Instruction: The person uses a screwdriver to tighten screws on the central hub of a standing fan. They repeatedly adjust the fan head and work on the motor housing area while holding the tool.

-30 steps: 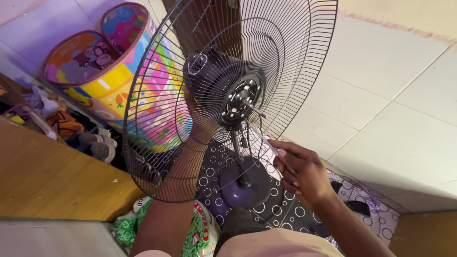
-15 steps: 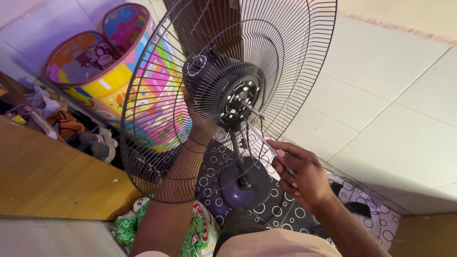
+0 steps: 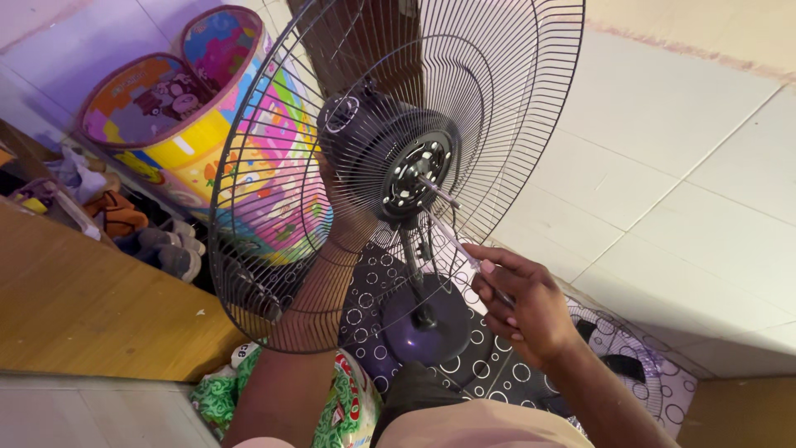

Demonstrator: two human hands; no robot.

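Left hand (image 3: 352,220) behind the wire fan guard (image 3: 332,108), gripping the black motor housing (image 3: 390,162), right hand (image 3: 522,303) holding a thin tool (image 3: 464,253) near the motor shaft (image 3: 439,195), purple fan base (image 3: 427,319) below, colourful round bin (image 3: 178,108) at left

- The light is soft and even, bright enough; I see no hard shadows on the pale floor tiles (image 3: 663,191).
- The wire fan guard (image 3: 274,249) in front of me is sharp, each wire crisp.
- My right hand (image 3: 526,307) is slightly soft at the fingertips.
- The view bends at the edges, wide-angle style; tile lines slant.
- No glare that I can find.
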